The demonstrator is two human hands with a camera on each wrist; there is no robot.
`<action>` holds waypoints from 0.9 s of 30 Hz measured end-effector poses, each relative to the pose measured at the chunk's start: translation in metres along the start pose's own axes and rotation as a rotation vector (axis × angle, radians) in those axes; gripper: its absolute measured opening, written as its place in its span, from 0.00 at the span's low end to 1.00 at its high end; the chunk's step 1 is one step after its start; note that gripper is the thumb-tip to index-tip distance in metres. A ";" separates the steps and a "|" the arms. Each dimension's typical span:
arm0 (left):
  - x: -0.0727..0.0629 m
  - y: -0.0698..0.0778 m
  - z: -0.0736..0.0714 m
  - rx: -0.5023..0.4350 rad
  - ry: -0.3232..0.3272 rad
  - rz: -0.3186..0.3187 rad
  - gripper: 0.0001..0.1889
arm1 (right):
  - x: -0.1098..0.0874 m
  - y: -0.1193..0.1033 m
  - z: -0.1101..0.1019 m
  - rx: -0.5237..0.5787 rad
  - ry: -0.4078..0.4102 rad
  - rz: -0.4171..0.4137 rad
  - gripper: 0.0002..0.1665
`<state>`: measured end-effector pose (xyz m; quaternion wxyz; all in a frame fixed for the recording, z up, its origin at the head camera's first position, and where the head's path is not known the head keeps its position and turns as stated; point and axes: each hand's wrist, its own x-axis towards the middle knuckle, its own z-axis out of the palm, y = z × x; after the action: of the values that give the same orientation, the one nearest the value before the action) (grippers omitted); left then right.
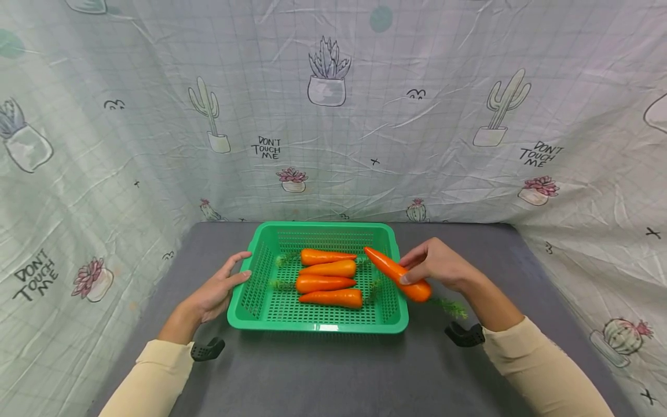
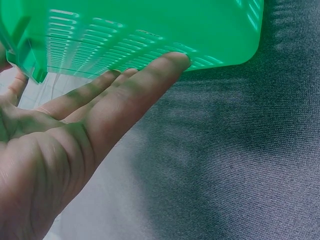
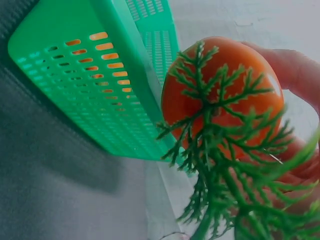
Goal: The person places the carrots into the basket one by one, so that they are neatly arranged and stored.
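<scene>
A green plastic basket (image 1: 318, 326) with slotted walls stands on the dark table. Several orange carrots (image 1: 327, 282) with green tops lie side by side in it, their tips pointing in alternating directions. My right hand (image 1: 435, 263) pinches another carrot (image 1: 391, 269) over the basket's right rim, tip toward the inside and leafy top (image 3: 215, 130) hanging outside. At the left side, my left hand (image 1: 216, 289) rests against the basket, its fingers extended; in the left wrist view the fingers (image 2: 135, 95) lie along the outer wall and underside.
A dark grey cloth (image 1: 323, 376) covers the table. Pale curtains (image 1: 365, 116) printed with cacti and lettering hang behind and on both sides. Black straps with small devices (image 1: 208, 349) sit at both wrists.
</scene>
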<state>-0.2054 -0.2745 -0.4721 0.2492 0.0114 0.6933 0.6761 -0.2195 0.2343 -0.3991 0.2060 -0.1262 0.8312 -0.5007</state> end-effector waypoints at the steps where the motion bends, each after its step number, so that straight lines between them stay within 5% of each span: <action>1: 0.000 0.000 0.000 0.001 -0.001 0.000 0.32 | 0.001 0.000 0.001 0.004 -0.005 -0.004 0.27; 27: 0.002 -0.004 -0.004 0.010 -0.006 0.006 0.33 | 0.026 -0.017 0.034 -0.037 -0.104 -0.040 0.22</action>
<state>-0.2069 -0.2776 -0.4762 0.2493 0.0169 0.6959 0.6732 -0.2267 0.1892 -0.4035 0.2363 -0.1725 0.8258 -0.4822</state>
